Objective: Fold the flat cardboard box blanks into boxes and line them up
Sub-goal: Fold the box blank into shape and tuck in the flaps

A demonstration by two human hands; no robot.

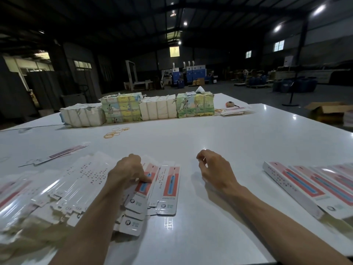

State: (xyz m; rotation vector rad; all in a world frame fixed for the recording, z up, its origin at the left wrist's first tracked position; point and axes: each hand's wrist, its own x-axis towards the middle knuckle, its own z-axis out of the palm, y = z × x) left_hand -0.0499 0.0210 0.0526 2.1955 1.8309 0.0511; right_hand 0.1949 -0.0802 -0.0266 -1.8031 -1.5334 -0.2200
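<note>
A fanned pile of flat box blanks (72, 186), white with a pink and blue print, covers the near left of the white table (219, 142). My left hand (128, 171) rests on the pile's right end, its thumb pressing the top blank (142, 190). Another flat blank (169, 188) lies just to the right of it. My right hand (214, 167) hovers above the bare table with loosely curled fingers and holds nothing. A row of folded boxes (313, 186) lies side by side at the near right.
Wrapped bundles of stock (137, 109) stand in a row across the far side of the table. Yellow rubber bands (114, 131) lie in front of them. A few loose blanks (63, 153) lie at the left, and more (234, 110) at the far right.
</note>
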